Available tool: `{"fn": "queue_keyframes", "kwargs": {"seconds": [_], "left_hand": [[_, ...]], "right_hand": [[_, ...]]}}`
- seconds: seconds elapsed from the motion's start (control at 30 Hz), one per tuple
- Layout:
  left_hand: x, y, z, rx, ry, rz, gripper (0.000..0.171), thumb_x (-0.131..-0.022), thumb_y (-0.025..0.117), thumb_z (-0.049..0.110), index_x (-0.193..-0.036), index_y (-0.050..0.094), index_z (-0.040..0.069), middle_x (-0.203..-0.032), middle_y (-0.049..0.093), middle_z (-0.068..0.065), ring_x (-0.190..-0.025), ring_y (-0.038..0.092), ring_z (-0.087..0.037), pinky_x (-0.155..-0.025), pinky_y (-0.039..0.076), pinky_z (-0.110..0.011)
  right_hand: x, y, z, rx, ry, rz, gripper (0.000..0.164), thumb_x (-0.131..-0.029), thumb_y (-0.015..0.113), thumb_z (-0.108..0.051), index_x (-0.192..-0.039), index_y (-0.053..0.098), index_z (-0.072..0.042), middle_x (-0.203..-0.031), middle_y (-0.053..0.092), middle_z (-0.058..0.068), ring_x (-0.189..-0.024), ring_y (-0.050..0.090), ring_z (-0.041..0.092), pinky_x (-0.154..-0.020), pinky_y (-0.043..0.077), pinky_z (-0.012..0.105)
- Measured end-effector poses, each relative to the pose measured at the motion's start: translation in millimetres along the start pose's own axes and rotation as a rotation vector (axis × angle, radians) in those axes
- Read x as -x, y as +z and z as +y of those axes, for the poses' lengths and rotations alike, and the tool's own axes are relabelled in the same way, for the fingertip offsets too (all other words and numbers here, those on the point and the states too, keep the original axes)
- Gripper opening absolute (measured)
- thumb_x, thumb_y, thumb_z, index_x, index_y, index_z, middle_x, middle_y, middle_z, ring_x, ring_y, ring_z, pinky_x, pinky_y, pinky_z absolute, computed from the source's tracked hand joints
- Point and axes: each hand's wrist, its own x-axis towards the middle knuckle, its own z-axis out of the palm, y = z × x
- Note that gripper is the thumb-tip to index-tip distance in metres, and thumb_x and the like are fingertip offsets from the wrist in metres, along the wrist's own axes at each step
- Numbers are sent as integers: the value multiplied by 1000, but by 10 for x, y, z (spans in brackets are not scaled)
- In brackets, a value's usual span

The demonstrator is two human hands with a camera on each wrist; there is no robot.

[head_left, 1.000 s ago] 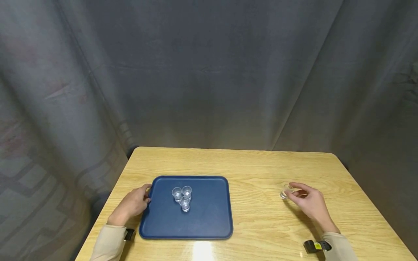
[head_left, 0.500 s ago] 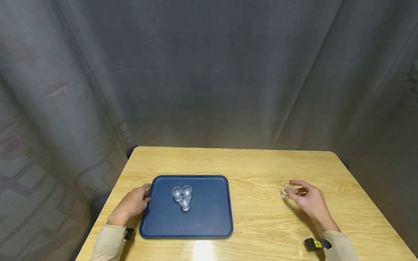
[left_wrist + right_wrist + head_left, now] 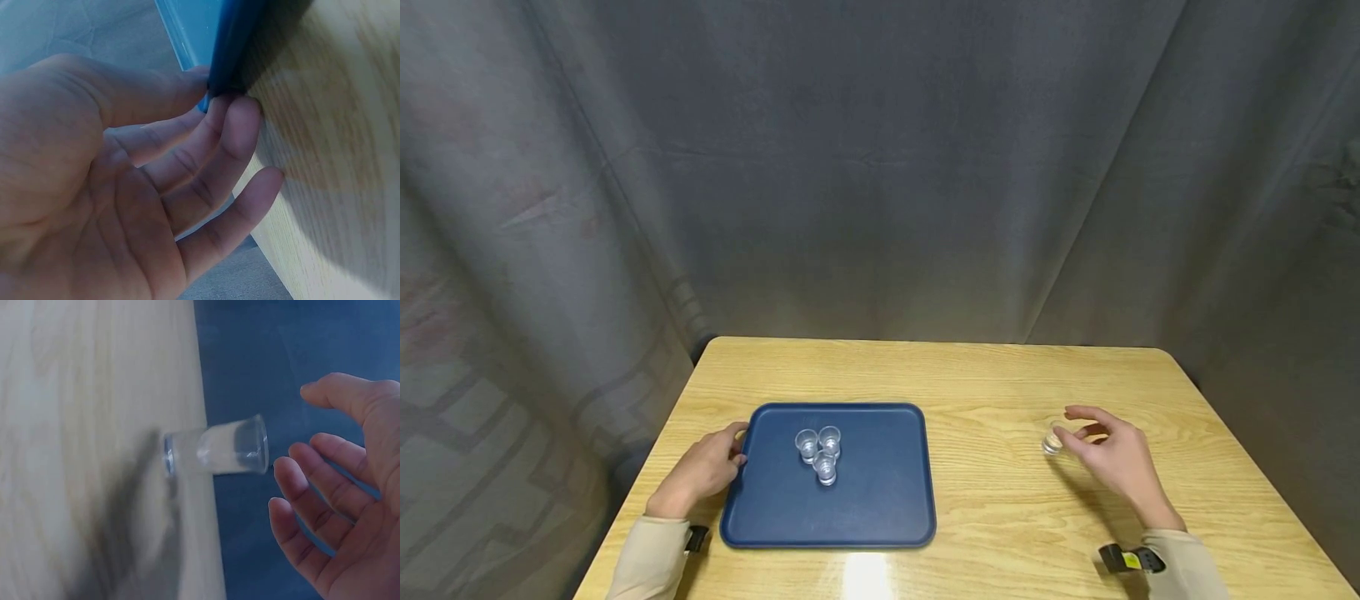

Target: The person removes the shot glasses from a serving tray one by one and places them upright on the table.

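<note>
A blue tray (image 3: 880,508) lies on the left part of the table. My left hand (image 3: 702,468) grips its left edge; the left wrist view has the thumb and fingertips pinching the tray's rim (image 3: 232,47). Three small clear shot glasses, one in front (image 3: 825,470), stand clustered on the tray. Another clear shot glass (image 3: 1051,443) stands upright on the table to the right. Just beside it is my right hand (image 3: 1116,457), thumb and fingers spread apart with nothing between them. In the right wrist view a gap shows between the fingertips and the glass's rim (image 3: 262,445).
The wooden table (image 3: 992,517) has rounded far corners. A dark grey curtain (image 3: 880,183) hangs behind it and along both sides. Bare tabletop separates the tray from the lone glass.
My right hand has let go of the shot glass, its fingers opening and drawing back slightly up and to the right. The glass stays standing. The left hand and tray keep still.
</note>
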Motion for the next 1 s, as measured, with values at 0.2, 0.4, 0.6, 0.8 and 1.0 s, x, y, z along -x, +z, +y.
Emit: {"fn": "queue_keyframes", "kwargs": {"seconds": [0.2, 0.4, 0.6, 0.8, 1.0], "left_hand": [[2, 5, -14, 7, 3, 1, 53, -96, 68, 0, -146, 54, -8, -101, 74, -12, -88, 68, -22, -84, 58, -49], [2, 5, -6, 0, -5, -1, 52, -96, 68, 1, -146, 54, -8, -101, 73, -12, -86, 66, -21, -82, 57, -48], [2, 8, -3, -1, -9, -4, 53, -96, 68, 1, -146, 53, -8, -101, 72, -12, -86, 66, -21, -82, 57, -48], [7, 11, -10, 25, 0, -3, 53, -96, 68, 0, -146, 53, -9, -105, 74, -15, -91, 70, -24, -85, 59, -50], [10, 8, -10, 33, -9, -8, 53, -96, 67, -1, -147, 53, -9, -108, 75, -17, -94, 71, -26, -86, 59, -50]], "right_hand": [[-26, 30, -147, -8, -52, 19, 35, -92, 85, -26, -123, 78, -10, -102, 80, 12, -76, 66, -4, -63, 55, 20], [-36, 99, -282, -56, -110, 25, 34, -90, 86, -20, -122, 78, -9, -109, 80, 13, -79, 66, -6, -69, 54, 12], [-48, 195, -418, -65, -179, 21, 32, -89, 86, -15, -120, 78, -10, -106, 81, 10, -79, 67, -4, -69, 60, 25], [-42, 322, -564, -88, -211, -13, 30, -89, 86, -14, -118, 79, -12, -105, 81, 6, -79, 67, -2, -69, 60, 29], [-36, 491, -702, -124, -242, -70, 29, -89, 86, -16, -117, 79, -13, -105, 81, 6, -79, 69, 2, -70, 60, 28]]}}
